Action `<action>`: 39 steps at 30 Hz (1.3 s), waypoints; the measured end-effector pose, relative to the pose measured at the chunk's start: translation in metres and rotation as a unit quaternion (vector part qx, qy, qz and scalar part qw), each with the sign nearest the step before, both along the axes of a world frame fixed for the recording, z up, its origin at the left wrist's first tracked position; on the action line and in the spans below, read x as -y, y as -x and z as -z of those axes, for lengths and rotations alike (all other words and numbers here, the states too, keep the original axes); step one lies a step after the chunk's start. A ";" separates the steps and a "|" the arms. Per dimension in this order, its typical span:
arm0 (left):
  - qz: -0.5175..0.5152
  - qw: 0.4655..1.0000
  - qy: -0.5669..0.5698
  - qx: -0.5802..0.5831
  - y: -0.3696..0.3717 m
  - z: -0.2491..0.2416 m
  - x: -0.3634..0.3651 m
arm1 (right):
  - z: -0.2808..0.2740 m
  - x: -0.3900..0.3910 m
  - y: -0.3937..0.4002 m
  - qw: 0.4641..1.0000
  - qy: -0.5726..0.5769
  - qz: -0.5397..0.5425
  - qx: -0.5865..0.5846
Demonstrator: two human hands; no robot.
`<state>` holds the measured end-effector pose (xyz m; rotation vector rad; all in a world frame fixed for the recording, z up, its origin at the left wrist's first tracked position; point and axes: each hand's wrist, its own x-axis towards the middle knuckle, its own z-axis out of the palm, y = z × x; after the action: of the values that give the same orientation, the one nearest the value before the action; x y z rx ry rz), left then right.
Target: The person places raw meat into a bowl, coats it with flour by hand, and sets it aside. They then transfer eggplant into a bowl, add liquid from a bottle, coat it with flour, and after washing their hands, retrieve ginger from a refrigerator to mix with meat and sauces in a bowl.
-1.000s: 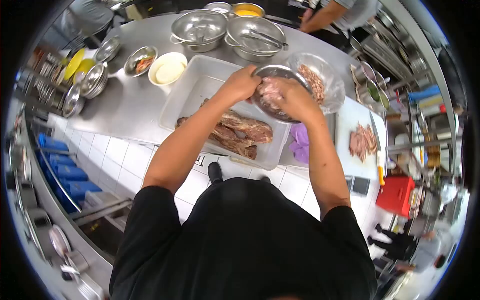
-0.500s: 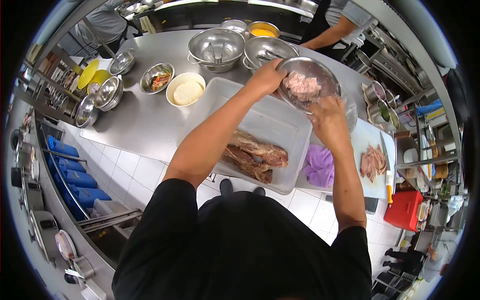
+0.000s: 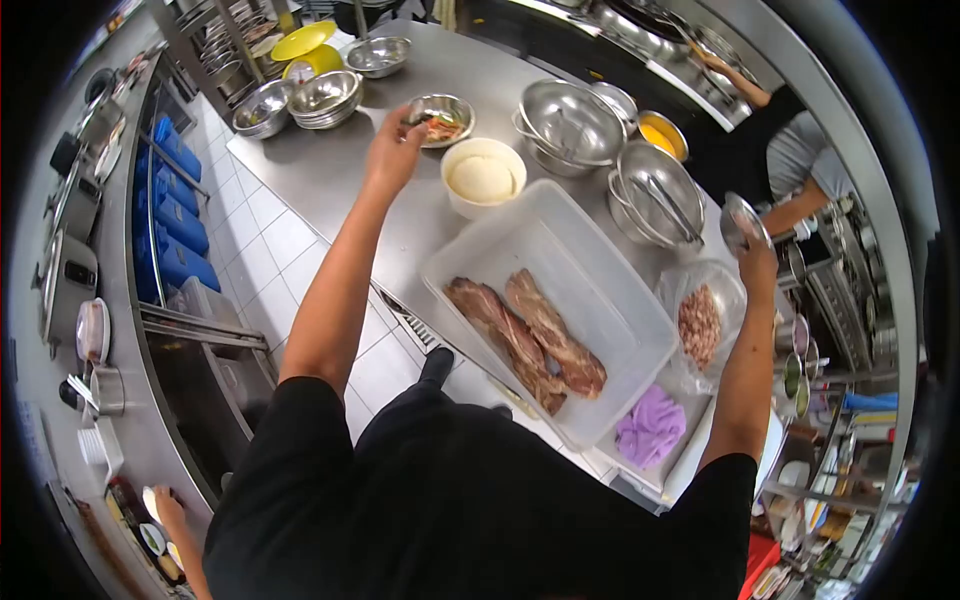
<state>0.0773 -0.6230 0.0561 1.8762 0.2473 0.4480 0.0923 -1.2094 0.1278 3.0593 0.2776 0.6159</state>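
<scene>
At the rim of a steel bowl of cut vegetables (image 3: 443, 122), my left hand (image 3: 394, 148) reaches out with its fingers apart. Far to the right, my right hand (image 3: 758, 268) grips a small steel bowl (image 3: 742, 222) with pale meat in it, tilted near the counter's far side. Between my arms stands a clear plastic tub (image 3: 600, 300). Long pieces of browned meat (image 3: 530, 340) lie inside it. Near my right forearm is a clear plastic bag of chopped meat (image 3: 699, 325). A round white tub (image 3: 483, 176) with pale contents sits right of my left hand.
Large steel bowls (image 3: 572, 125) with tongs (image 3: 672, 205) stand at the back, beside a bowl of yellow liquid (image 3: 662, 135). Stacked steel bowls (image 3: 325, 98) and a yellow scale (image 3: 308, 50) are at far left. A purple cloth (image 3: 650, 427) lies near the front edge. A co-worker's arm (image 3: 800, 205) is at right.
My left hand has let go of the meat bowl and moved left to the vegetable bowl. My right hand now holds the meat bowl, carried farther right. The view has turned left.
</scene>
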 end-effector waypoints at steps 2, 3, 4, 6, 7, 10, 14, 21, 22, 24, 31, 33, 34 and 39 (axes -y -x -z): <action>-0.075 0.991 0.047 -0.097 -0.014 0.016 -0.029 | 0.028 0.022 -0.032 0.999 0.024 0.040 -0.011; -0.078 0.987 0.060 -0.123 -0.022 0.023 -0.037 | 0.042 0.032 -0.045 0.997 0.027 0.070 -0.016; -0.079 0.983 0.071 -0.148 -0.034 0.027 -0.040 | 0.056 0.038 -0.056 0.994 0.029 0.103 -0.021; -0.077 0.977 0.083 -0.180 -0.058 0.044 -0.043 | 0.078 0.039 -0.067 0.983 0.025 0.175 -0.039; -0.069 0.975 0.112 -0.178 -0.069 0.061 -0.045 | 0.086 0.039 -0.070 0.976 0.024 0.212 -0.048; -0.030 0.960 0.215 -0.176 -0.094 0.081 -0.046 | 0.105 0.039 -0.073 0.974 -0.004 0.182 -0.138; -0.081 0.968 0.196 -0.135 -0.120 0.084 -0.058 | 0.090 0.031 -0.068 0.995 -0.051 0.011 -0.089; 0.178 0.971 0.031 -0.154 -0.100 -0.004 -0.027 | 0.006 0.005 -0.009 0.982 -0.131 0.120 -0.061; 0.197 0.965 -0.004 -0.172 -0.094 -0.008 -0.013 | 0.002 0.004 0.000 0.982 -0.129 0.123 -0.061; 0.221 0.951 -0.105 -0.189 -0.091 -0.014 0.005 | -0.009 -0.006 0.020 0.977 -0.146 0.143 -0.060; 0.287 0.916 -0.217 -0.177 -0.111 0.019 -0.003 | -0.026 -0.052 0.100 0.967 -0.170 0.164 -0.091; 0.302 0.915 -0.196 -0.182 -0.116 0.023 -0.012 | -0.021 -0.049 0.113 0.964 -0.180 0.170 -0.092; 0.302 0.917 -0.185 -0.181 -0.118 0.024 -0.017 | -0.017 -0.046 0.120 0.963 -0.186 0.173 -0.093; 0.218 0.948 -0.063 -0.222 -0.142 0.026 -0.067 | -0.006 -0.042 0.146 0.959 -0.200 0.183 -0.084</action>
<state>0.2188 -0.5559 0.0302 2.0701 0.0945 -0.2716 -0.0542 -1.1674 0.1342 3.4089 -0.4675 0.4341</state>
